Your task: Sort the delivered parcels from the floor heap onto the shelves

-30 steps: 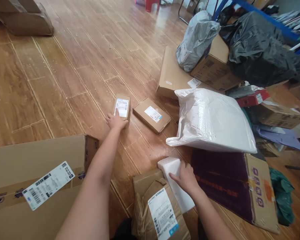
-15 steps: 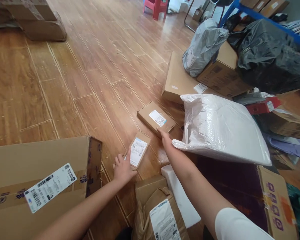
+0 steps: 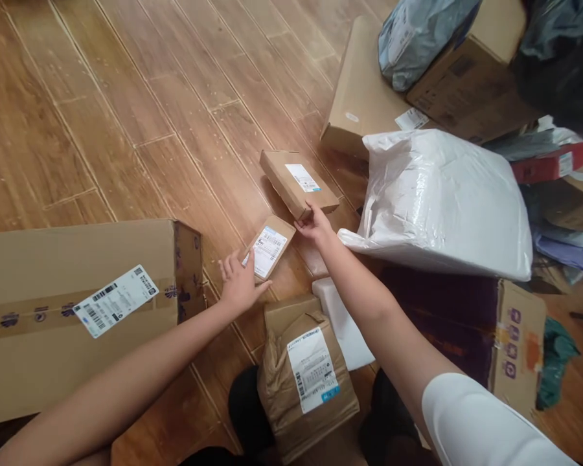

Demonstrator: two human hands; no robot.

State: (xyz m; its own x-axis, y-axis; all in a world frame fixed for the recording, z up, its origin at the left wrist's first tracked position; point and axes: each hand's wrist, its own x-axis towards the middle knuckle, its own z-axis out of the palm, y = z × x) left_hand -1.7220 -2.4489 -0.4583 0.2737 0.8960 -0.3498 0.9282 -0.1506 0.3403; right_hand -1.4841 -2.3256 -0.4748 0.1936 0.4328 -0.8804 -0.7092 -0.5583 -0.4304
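Note:
My right hand [image 3: 314, 223] grips the near corner of a flat cardboard box [image 3: 276, 169], its thumb on top and fingers underneath. The box is tilted, with its left side raised off the floor and a white label on its top face. Just below it lies a smaller cardboard box [image 3: 284, 229], also labelled. My left hand [image 3: 240, 278] rests at this small box's near left edge, fingers spread, one fingertip against the label. Closer to my body, a brown wrapped parcel [image 3: 276, 388] sits between my feet.
At left is a large taped carton [image 3: 78, 259]. A bulky white plastic-wrapped package [image 3: 447, 188] lies right of my hands, above a dark carton with a printed end [image 3: 517, 349]. A flat white parcel [image 3: 340, 323] lies beside the brown parcel. More boxes and a grey bag [image 3: 422, 39] stand at upper right.
My right hand has closed on the flat box and tipped its left side up. My left hand stays by the small box. The view has turned further down.

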